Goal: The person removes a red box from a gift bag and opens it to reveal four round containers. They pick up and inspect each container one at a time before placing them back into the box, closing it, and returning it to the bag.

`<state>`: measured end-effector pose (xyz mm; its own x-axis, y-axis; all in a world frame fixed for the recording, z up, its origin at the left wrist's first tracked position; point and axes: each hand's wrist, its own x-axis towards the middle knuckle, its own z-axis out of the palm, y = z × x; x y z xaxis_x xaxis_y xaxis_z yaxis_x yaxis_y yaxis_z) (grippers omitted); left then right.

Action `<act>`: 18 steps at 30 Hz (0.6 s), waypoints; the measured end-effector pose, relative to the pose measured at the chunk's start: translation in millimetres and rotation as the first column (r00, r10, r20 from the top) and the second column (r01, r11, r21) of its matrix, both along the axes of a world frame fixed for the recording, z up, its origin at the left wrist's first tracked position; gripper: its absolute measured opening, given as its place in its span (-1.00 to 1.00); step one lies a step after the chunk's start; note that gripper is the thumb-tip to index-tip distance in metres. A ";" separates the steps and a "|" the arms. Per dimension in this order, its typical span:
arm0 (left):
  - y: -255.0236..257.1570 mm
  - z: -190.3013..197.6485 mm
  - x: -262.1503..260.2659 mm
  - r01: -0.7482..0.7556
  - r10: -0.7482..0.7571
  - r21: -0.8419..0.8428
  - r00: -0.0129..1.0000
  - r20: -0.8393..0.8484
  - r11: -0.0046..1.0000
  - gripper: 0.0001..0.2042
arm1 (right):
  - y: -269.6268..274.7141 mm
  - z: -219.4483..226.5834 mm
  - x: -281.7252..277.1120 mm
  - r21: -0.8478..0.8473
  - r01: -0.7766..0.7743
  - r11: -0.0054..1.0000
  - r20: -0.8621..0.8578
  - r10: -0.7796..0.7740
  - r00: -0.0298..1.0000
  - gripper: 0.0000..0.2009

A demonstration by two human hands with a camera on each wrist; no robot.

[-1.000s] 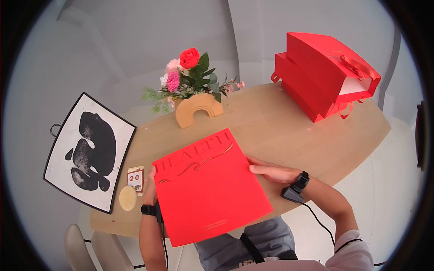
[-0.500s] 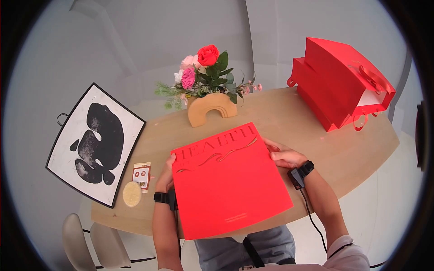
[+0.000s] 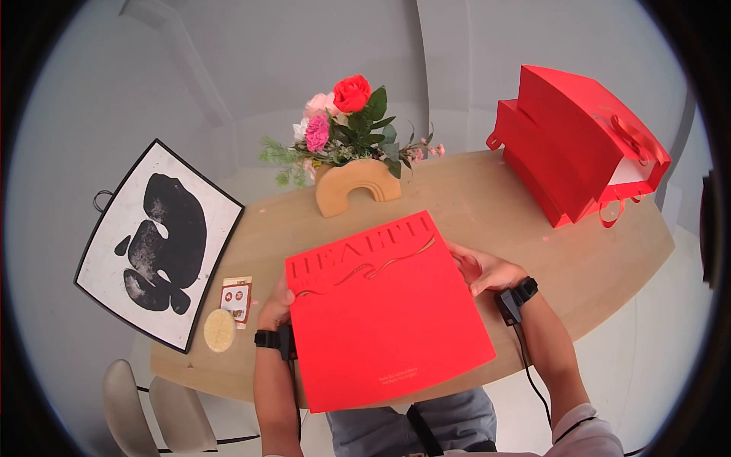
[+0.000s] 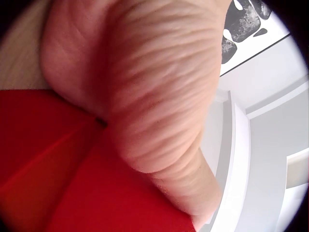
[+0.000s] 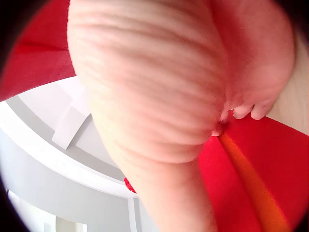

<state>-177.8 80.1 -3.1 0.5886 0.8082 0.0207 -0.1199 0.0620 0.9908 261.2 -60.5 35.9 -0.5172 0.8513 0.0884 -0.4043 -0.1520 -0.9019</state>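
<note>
A flat red gift box [image 3: 388,327] with HEALTH lettered along its top and a wavy gold line below lies tilted in front of the body, over the table's near edge. My left hand [image 3: 276,308] grips its left side, the thumb at the upper edge. On the opposite side my right hand [image 3: 495,273] holds the box, thumb beside the edge and fingers partly hidden behind it. In the right wrist view, fingertips [image 5: 258,110] show at the red side, next to an orange strip [image 5: 251,183] that runs along the box.
Red gift bags [image 3: 567,152] with ribbon handles lie at the table's far right. A flower arrangement in an arch-shaped vase [image 3: 335,190] stands at the back. Left are a black-and-white picture panel [image 3: 114,266], a pale oval pad [image 3: 220,330] and small cards [image 3: 237,298]. Chairs [image 3: 179,415] stand lower left.
The head view has shifted, so the whole scene sits farther right. Both hands still hold the box; the right hand has slipped slightly outward along its edge, its thumb now spread apart from the fingers.
</note>
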 end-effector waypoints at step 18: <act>-18.1 15.6 27.3 0.024 -0.024 -0.023 1.000 0.010 0.999 0.25 | -2.9 -17.4 30.0 -0.036 0.188 0.982 0.190 -0.178 0.965 -0.22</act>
<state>-150.5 62.0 12.4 0.6079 0.7940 0.0079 -0.1281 0.0882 0.9878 291.2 -63.3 18.6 -0.3556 0.9337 -0.0423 -0.2560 -0.1409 -0.9563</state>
